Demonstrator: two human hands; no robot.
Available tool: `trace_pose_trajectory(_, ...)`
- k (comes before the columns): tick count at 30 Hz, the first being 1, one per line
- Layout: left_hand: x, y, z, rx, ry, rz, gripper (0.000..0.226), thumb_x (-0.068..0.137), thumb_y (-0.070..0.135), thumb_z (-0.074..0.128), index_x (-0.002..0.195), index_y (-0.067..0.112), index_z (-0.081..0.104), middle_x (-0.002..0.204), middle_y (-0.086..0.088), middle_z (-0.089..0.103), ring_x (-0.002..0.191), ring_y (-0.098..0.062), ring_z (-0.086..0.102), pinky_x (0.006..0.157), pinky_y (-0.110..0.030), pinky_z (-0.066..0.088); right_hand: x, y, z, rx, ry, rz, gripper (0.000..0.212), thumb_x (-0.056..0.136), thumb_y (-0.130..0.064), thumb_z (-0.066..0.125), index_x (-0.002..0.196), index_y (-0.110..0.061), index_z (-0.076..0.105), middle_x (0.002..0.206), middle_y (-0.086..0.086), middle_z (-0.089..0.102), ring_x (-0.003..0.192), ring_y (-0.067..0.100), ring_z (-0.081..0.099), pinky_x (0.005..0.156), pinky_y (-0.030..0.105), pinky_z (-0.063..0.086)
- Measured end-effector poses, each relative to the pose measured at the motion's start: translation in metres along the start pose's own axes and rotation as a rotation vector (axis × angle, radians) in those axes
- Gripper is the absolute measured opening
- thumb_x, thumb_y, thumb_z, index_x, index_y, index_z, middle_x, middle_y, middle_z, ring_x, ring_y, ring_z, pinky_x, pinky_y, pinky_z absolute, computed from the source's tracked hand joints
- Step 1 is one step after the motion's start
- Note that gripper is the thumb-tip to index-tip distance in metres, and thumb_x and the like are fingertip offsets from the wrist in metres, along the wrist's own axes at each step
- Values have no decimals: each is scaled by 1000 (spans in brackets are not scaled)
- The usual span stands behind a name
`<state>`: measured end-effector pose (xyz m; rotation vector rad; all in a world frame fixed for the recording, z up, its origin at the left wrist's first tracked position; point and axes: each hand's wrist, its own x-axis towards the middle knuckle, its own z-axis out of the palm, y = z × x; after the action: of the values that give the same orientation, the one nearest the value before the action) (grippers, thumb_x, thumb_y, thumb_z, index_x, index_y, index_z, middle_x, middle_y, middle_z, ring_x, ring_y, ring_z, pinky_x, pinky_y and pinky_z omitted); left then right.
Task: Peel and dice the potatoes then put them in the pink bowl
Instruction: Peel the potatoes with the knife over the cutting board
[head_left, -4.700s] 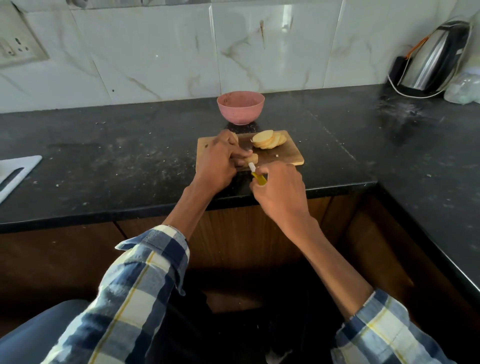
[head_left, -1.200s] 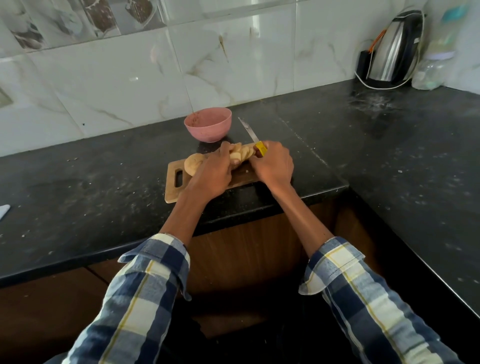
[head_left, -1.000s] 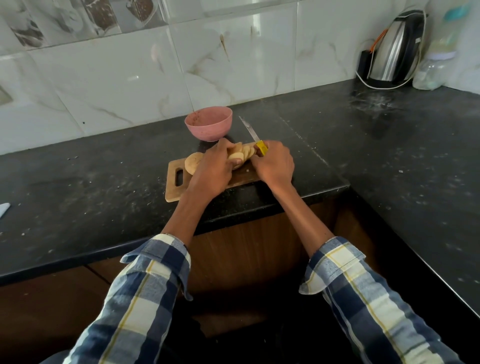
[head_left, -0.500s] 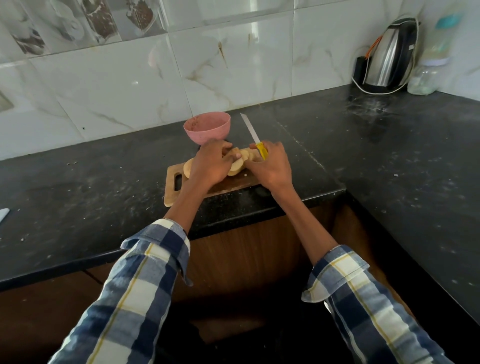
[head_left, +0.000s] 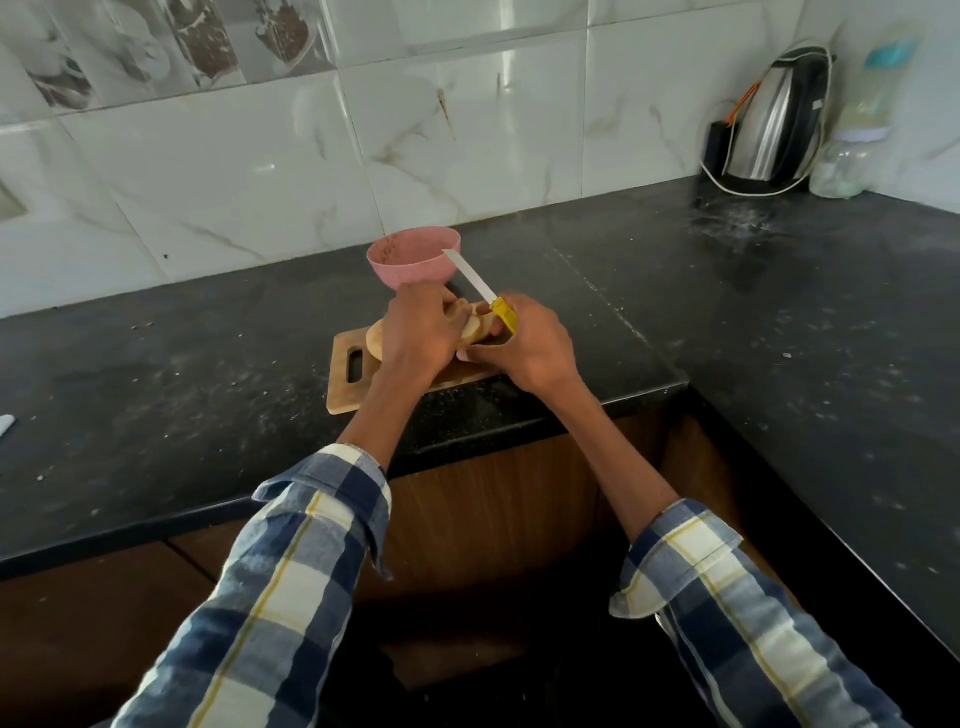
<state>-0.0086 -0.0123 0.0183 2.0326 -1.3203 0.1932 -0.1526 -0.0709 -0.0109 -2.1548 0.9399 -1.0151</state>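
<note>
Several potato slices (head_left: 475, 328) look firm but slippery; left hand (head_left: 423, 332) gathers them by the edges on the cutting board (head_left: 345, 387), right hand (head_left: 530, 345) grips the knife (head_left: 480, 288) handle.

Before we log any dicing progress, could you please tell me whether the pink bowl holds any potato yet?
Empty of potato: the pink bowl's visible inside shows only pink wall; the potato slices lie on the cutting board.

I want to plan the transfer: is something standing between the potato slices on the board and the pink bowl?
Only the knife: its blade, held by the right hand, points toward the pink bowl above the gap behind the potato slices.
</note>
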Motion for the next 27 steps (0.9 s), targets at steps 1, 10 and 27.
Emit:
trace_pose_trajectory(1,-2,0,0,10,5,10,17,98,26,68,88,15,76,76,4,70,67,-10,63,54,-20,37,1,-1,0,9,1,-1,47,68,-48,91,101,-27,65,89,-10,68,80,10,65,71,38,57)
trace_pose_trajectory(10,-3,3,-2,-11,96,20,15,99,14,64,93,16,77,84,7,66,64,-1,53,64,-21,48,4,6,4,156,17,29,39,69,-33,93,102,-29,71,83,-11,72,79,5,69,78,41,60)
trace_pose_trajectory(27,3,-9,12,-83,-176,116,21,107,27,52,103,20,72,97,1,72,92,-18,67,72,-31,48,16,5,9,136,80,40,46,70,-38,89,107,-28,63,99,-5,64,86,14,64,76,45,58)
